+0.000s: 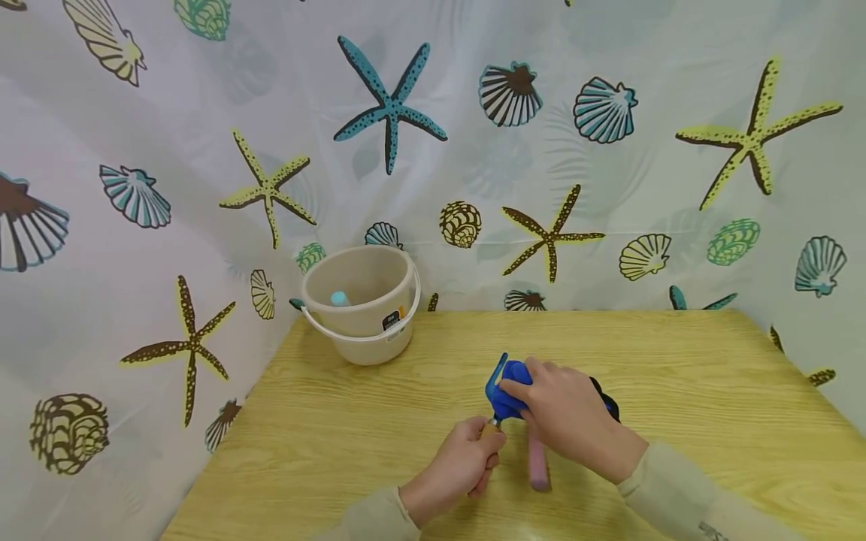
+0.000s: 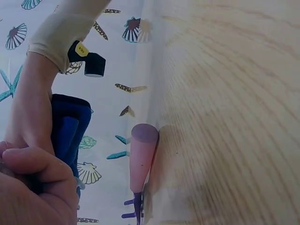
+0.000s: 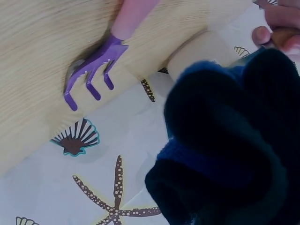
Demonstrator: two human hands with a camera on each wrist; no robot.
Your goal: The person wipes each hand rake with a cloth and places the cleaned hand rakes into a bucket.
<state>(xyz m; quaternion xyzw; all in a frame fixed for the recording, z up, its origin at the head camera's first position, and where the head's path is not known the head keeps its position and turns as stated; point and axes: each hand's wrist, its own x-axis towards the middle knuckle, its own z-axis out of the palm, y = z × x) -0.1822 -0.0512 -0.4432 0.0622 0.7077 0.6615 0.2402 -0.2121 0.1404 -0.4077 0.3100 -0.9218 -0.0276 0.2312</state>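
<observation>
My left hand (image 1: 463,454) grips the wooden handle (image 1: 490,430) of a small garden hand tool with a blue metal head. One bent blue prong (image 1: 496,376) sticks up past a bunched blue cloth (image 1: 512,406). My right hand (image 1: 568,406) holds this cloth against the tool's head, hiding most of it. In the right wrist view the folded cloth (image 3: 220,126) fills much of the picture. Below the hands, a hand rake with a pink handle (image 1: 537,462) lies on the table; its purple tines (image 3: 96,68) show in the right wrist view.
A beige bucket (image 1: 372,319) with a white carrying handle stands at the table's back left corner. Something light blue (image 1: 340,298) pokes up inside it. Behind the wood-grain table (image 1: 325,443) hangs a white curtain (image 1: 433,188) printed with shells and starfish.
</observation>
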